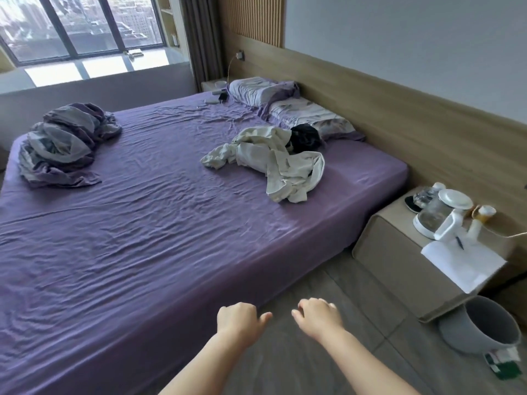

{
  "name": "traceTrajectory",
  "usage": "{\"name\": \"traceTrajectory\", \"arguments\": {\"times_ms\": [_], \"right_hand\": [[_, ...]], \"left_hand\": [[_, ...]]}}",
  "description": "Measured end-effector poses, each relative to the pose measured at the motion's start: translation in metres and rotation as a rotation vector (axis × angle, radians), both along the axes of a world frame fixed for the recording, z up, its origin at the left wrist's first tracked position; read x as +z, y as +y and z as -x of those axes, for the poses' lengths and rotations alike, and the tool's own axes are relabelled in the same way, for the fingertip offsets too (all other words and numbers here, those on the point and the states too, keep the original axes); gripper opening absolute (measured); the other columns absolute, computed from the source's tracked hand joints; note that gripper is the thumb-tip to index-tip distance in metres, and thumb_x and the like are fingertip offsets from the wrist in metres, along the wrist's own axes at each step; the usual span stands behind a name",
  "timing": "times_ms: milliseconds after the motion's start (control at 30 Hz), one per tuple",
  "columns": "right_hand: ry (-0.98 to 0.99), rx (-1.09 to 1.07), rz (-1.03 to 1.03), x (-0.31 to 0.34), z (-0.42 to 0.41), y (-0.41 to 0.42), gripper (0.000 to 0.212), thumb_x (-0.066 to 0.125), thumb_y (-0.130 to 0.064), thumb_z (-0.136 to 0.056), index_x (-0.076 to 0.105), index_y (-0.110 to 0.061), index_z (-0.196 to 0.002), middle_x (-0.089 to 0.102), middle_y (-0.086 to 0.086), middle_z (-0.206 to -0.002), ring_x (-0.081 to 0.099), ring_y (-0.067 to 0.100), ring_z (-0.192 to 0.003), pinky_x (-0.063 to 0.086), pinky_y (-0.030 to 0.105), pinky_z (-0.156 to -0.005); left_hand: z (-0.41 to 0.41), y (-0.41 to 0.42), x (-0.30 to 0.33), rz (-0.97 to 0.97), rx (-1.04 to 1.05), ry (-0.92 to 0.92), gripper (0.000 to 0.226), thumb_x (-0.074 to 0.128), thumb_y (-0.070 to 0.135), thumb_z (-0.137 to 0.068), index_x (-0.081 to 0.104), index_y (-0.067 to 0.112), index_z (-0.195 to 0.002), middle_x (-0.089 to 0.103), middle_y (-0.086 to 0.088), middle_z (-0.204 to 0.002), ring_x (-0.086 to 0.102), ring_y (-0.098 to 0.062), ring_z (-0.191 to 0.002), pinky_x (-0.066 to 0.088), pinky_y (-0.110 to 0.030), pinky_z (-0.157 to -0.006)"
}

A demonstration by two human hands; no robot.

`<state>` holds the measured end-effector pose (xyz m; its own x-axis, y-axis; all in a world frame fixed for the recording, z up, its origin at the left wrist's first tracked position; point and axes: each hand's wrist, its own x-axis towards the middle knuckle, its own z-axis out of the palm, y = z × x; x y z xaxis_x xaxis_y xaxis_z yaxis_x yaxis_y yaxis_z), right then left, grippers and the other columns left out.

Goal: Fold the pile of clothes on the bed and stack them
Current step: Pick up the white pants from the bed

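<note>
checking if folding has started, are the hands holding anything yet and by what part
Nothing is held. The left hand and right hand hang loosely curled near the bed's edge, apart from the pile of clothes.

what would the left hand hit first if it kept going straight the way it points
Probably the bed: the left hand hangs at its near edge, aimed up across the bare purple sheet. Beyond that lie the white clothes, but depth is unclear.
</note>
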<state>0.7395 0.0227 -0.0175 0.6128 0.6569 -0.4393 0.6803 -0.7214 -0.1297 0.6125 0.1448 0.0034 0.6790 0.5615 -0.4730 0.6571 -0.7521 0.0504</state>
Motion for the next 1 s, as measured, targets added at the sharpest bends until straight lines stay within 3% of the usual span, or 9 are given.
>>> {"name": "traceTrajectory", "arguments": {"times_ms": [333,467,700,1000], "right_hand": [[0.010,0.072,-0.011,-0.006,-0.058,0.042,0.038,0.036,-0.044,-0.095,0.057,-0.019,-0.115,0.061,0.001,-0.120,0.051,0.022,-0.116,0.036,0.033,-0.093],[0.003,0.033,-0.004,-0.010,-0.088,0.062,0.039,0.037,-0.043,-0.094,0.057,-0.020,-0.117,0.061,0.001,-0.121,0.052,0.023,-0.116,0.036,0.033,-0.094],[-0.065,-0.076,-0.030,0.007,-0.163,0.113,0.037,0.038,-0.041,-0.094,0.057,-0.021,-0.118,0.061,0.000,-0.120,0.052,0.022,-0.115,0.037,0.032,-0.093],[-0.037,-0.162,-0.046,0.006,-0.213,0.165,0.036,0.038,-0.039,-0.093,0.058,-0.019,-0.116,0.062,0.000,-0.118,0.053,0.022,-0.113,0.038,0.032,-0.093]], "left_hand": [[-0.064,0.031,0.002,0.021,0.026,0.003,0.053,0.035,0.059,-0.091,0.065,0.016,-0.092,0.068,-0.002,-0.102,0.062,-0.025,-0.099,0.036,-0.033,-0.077],[-0.099,0.057,-0.006,0.026,-0.016,0.014,0.049,0.037,0.057,-0.091,0.065,0.017,-0.092,0.068,-0.002,-0.104,0.062,-0.025,-0.100,0.035,-0.033,-0.075],[-0.178,0.129,-0.002,0.005,-0.107,-0.044,0.050,0.038,0.057,-0.092,0.064,0.016,-0.104,0.065,-0.004,-0.114,0.059,-0.026,-0.108,0.042,-0.033,-0.086],[-0.243,0.193,-0.005,0.007,-0.177,-0.063,0.050,0.038,0.057,-0.091,0.065,0.015,-0.097,0.066,-0.004,-0.109,0.061,-0.026,-0.104,0.041,-0.031,-0.079]]}}
